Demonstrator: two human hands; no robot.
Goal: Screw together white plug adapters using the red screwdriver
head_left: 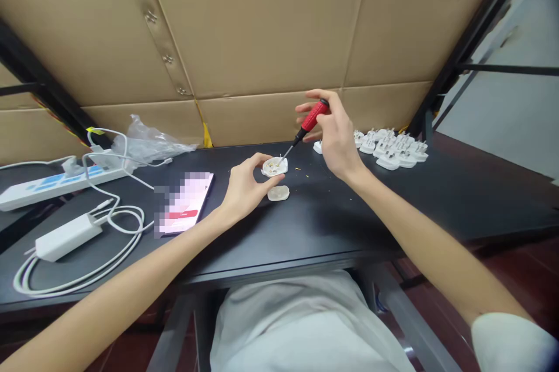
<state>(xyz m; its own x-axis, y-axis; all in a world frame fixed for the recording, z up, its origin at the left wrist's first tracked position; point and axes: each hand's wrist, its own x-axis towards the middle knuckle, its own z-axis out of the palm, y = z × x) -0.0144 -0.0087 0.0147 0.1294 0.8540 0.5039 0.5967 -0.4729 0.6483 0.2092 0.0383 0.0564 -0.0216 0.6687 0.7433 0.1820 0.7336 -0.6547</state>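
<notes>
Left hand (244,186): fingers were closed around the rim of the open plug (274,166), pinning it to the table.
Right hand (337,140): fingertips were pinched on the red ribbed handle of the screwdriver (311,119), raised above the table.
Screwdriver: slim steel shaft slanted down and left, its tip inside the plug's open face.
Open plug: white moulded plastic, rounded, with small metal parts showing inside; it sat near the middle of the table's far half.
Cover (278,192): a pale, smooth oval shell lay just in front of the plug, beside the left thumb.
Table (393,209): flat matt black top.
Heap of plugs (393,149): glossy white, pins up, clustered at the back right.
Phone (186,203): flat slab with a lit screen, left of the left wrist.
Power strip (56,180), charger brick (65,237): white plastic, with looped cable.
Plastic bag (144,142): clear and crumpled against the brown cardboard (262,22).
</notes>
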